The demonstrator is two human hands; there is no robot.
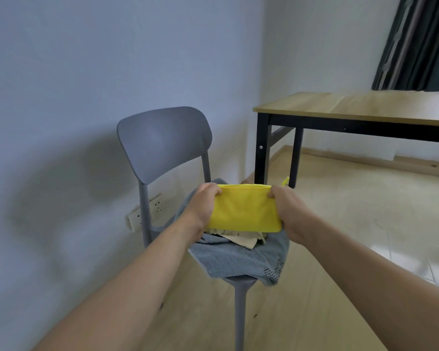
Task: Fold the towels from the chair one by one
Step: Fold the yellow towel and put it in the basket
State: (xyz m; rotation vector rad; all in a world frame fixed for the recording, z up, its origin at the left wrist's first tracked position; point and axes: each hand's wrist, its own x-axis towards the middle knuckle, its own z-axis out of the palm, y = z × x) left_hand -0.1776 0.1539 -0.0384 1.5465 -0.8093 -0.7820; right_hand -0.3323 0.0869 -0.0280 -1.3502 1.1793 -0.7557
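Note:
A yellow towel (pixel 246 209), folded into a flat rectangle, hangs just above the seat of a grey chair (pixel 162 140). My left hand (pixel 203 203) grips its left edge and my right hand (pixel 287 211) grips its right edge, thumbs on top. A small yellow loop sticks up at the towel's top right corner. Under it on the seat lie a crumpled beige towel (pixel 241 239) and a blue-grey towel (pixel 238 259) that drapes over the seat's front edge.
A wooden table (pixel 365 107) with black legs stands to the right behind the chair. A wall socket (pixel 157 206) sits low on the wall to the left. Dark curtains (pixel 413 44) hang at the top right. Light wooden floor surrounds the chair.

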